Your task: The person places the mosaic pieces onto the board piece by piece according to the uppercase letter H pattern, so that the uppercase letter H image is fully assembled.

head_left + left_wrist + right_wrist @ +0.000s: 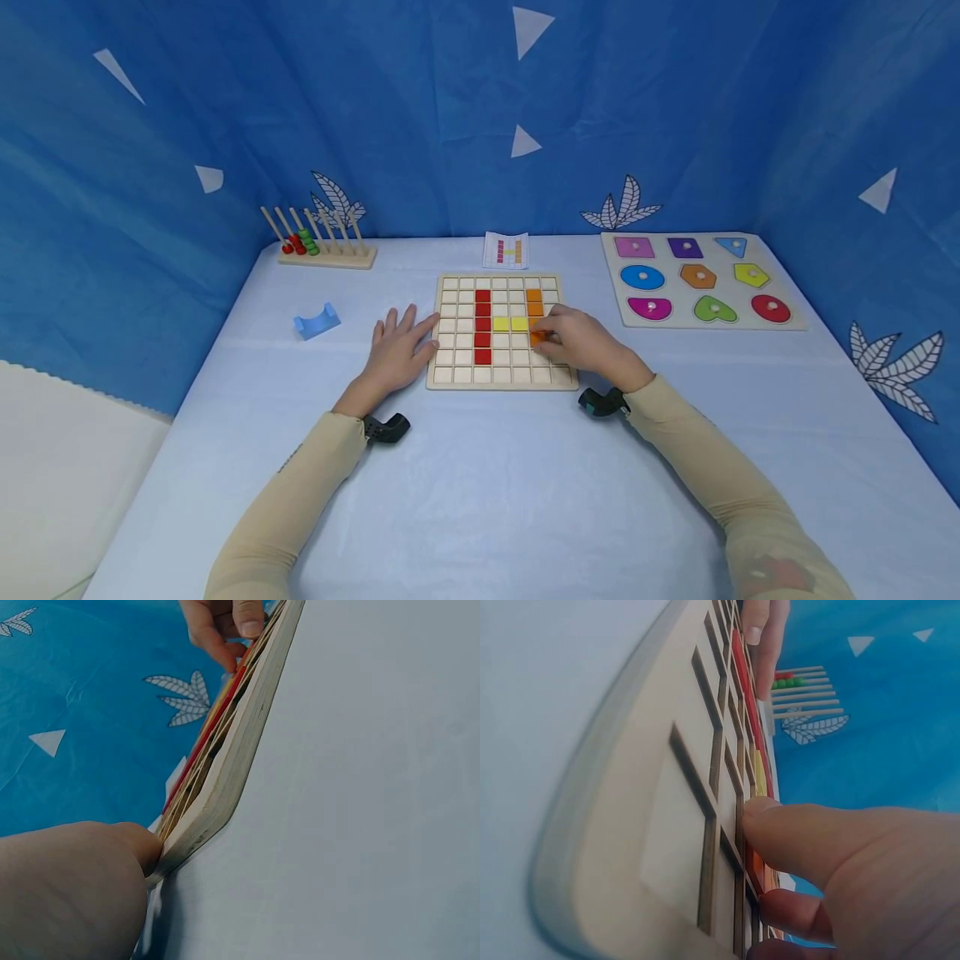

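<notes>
A wooden grid board (459, 376) lies on the table, with a column of red tiles (483, 325), two yellow tiles (511, 324) and a column of orange tiles (534, 302). My right hand (588, 342) is over the orange column; its thumb and fingers pinch an orange tile (757, 864) low at the grid, partly covered by the fingers. Fingers spread, my left hand (393, 352) rests at the board's left edge. In the left wrist view its thumb side touches the board's corner.
Behind the board lies a pattern card (506, 250). A peg rack with beads (327, 258) is at the back left, a blue curved piece (317, 322) left of my left hand. To the right lies a shape puzzle board (671, 292). A blue cloth (450, 108) hangs behind.
</notes>
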A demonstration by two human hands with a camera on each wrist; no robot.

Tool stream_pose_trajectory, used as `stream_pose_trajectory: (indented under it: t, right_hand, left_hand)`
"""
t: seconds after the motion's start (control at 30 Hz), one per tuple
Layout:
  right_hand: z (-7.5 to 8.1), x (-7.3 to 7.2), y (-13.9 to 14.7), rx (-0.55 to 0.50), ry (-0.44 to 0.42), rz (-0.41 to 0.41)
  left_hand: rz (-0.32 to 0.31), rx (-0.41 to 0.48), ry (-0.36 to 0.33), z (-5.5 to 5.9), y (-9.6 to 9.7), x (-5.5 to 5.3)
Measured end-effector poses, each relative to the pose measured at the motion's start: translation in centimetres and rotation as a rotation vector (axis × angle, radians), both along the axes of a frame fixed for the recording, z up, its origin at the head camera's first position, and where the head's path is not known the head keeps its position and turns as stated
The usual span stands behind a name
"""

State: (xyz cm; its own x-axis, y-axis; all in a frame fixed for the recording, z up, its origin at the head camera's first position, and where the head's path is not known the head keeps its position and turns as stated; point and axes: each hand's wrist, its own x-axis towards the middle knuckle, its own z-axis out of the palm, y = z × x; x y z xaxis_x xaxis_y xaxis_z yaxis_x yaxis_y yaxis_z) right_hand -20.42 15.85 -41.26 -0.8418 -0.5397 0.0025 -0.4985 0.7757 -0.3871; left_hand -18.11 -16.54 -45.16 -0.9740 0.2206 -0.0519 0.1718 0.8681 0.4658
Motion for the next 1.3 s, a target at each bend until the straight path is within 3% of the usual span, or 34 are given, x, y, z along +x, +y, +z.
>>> stream_pose_trajectory:
  t: [0.73, 1.3]
  right_hand:
    - [-0.49, -0.19, 0.3, -0.065, 0.0, -0.01]
    - [-0.38, -0.04, 0.25, -0.057, 0.0, -0.018]
  left_hand:
    - [0.002, 0.005, 0.0, 0.32, 0.12, 0.15]
    - [0.001, 0.005, -0.013, 0.49, 0.09, 0.16]
